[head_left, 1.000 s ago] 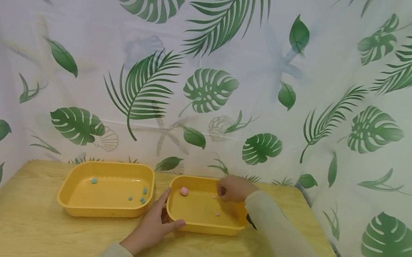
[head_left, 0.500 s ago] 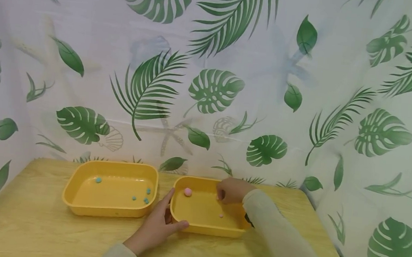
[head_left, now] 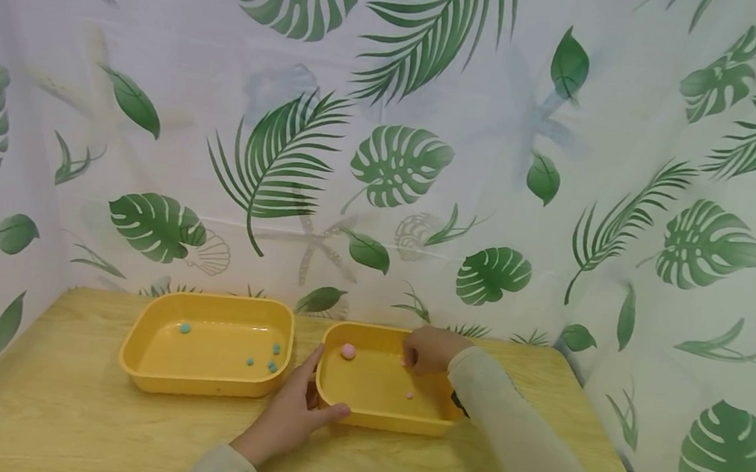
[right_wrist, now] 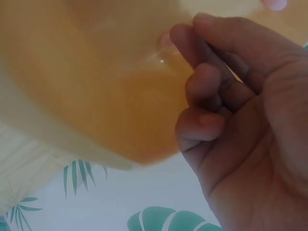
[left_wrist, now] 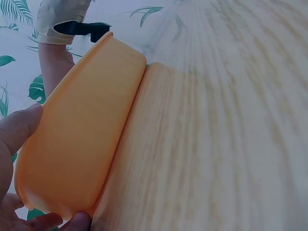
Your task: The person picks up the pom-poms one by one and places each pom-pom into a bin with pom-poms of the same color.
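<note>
My left hand [head_left: 291, 412] grips the left front corner of the right-hand yellow tray [head_left: 395, 422], thumb at the front rim and fingers along its left side. In the left wrist view, the thumb [left_wrist: 21, 126] lies at the rim with fingertips at the lower edge. My right hand [head_left: 435, 350] reaches down inside this tray, fingers curled, thumb and index tips close together. A small pink ball [right_wrist: 166, 40] shows right beside the index fingertip in the right wrist view. A larger pink ball [head_left: 348, 351] sits at the tray's back left, another small pink ball [head_left: 409, 395] towards the front.
A second yellow tray [head_left: 203, 387] stands to the left, holding several small blue-green balls, one [head_left: 185, 328] at its back left. Both trays stand on a wood-grain table [head_left: 131, 432]. A white leaf-print sheet [head_left: 376, 258] hangs behind the table.
The head view has swung slightly left. My right hand has edged left in the tray and now partly covers the small pink ball. My left hand stays at the tray's corner.
</note>
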Available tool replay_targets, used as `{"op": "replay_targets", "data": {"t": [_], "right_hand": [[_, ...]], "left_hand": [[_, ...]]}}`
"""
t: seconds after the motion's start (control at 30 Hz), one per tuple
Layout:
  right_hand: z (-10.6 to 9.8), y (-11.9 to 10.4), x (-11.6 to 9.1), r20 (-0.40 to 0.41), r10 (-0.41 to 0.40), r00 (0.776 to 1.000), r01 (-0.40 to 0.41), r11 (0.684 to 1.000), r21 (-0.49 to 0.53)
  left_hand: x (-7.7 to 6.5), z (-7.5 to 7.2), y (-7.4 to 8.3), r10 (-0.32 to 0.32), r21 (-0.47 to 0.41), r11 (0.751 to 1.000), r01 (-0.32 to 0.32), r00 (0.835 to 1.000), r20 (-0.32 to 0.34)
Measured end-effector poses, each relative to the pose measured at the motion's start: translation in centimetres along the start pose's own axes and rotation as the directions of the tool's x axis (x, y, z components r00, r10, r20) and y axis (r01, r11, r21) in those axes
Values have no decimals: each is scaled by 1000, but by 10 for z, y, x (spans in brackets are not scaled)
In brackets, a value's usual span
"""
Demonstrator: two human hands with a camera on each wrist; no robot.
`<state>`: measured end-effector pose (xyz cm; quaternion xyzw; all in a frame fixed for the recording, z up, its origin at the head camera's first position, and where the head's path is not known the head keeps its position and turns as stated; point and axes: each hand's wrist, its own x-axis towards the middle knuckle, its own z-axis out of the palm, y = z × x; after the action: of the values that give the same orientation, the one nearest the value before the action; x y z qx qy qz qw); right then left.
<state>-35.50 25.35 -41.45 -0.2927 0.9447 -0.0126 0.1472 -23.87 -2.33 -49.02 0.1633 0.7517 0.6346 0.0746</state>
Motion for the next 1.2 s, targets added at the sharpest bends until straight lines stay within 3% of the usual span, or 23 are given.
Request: {"op": "replay_targets", "data": {"t": [0.27, 0.67, 0.93, 1.2], "right_hand": [[-2, 2, 0, 5, 9, 1000, -9, 1000, 3], [-10, 6, -2, -27, -27, 999, 29, 998, 59], [-28, -5, -31, -162, -49, 986, 76, 983, 168], [-24, -5, -69, -305, 44, 951, 43, 962, 271]], "left_hand": [[-1, 0, 4, 18, -37, 999, -18, 1000, 0], [0, 0, 2, -10, 10, 1000, 10, 1000, -3], [0, 0, 0, -12, 30, 999, 12, 1000, -2], [0, 0, 0, -9, 55, 998, 9, 1000, -7]]}}
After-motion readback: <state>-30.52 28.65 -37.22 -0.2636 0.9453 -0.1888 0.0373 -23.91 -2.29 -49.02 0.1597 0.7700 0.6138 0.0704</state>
